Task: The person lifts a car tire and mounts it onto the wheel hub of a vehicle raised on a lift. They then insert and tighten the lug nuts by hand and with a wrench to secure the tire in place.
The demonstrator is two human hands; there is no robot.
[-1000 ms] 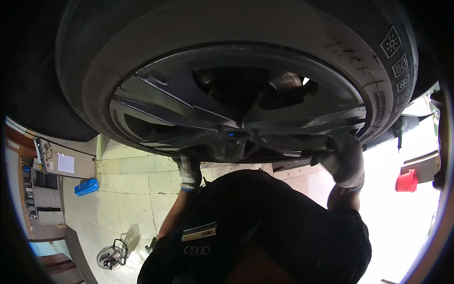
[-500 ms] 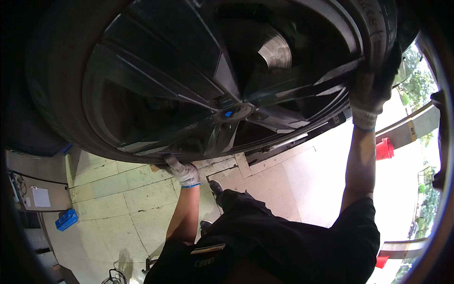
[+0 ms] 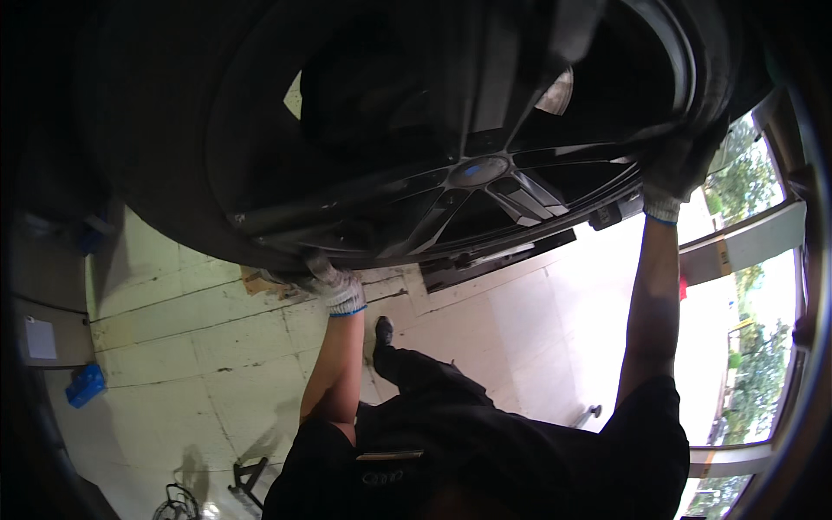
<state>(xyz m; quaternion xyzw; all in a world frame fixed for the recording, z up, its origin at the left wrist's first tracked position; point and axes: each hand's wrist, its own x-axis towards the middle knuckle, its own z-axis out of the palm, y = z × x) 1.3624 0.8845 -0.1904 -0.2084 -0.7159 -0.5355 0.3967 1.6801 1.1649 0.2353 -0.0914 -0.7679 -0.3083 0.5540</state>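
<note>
A car wheel [image 3: 451, 139], dark alloy rim inside a black tyre, is filling the top of the frame, raised overhead above a pale tiled floor [image 3: 173, 347]. It is looking heavy, stiff and bulky, best gripped on the tyre's outer tread at opposite sides. The gloved left hand [image 3: 334, 286] is bracing the tyre's lower left edge, fingers [image 3: 319, 264] curled around the rubber. The gloved right hand [image 3: 680, 173] is clasping the right edge, arm stretching up; how tightly its fingers are closing cannot be told. A blue box [image 3: 85, 384] is lying far left on the floor.
</note>
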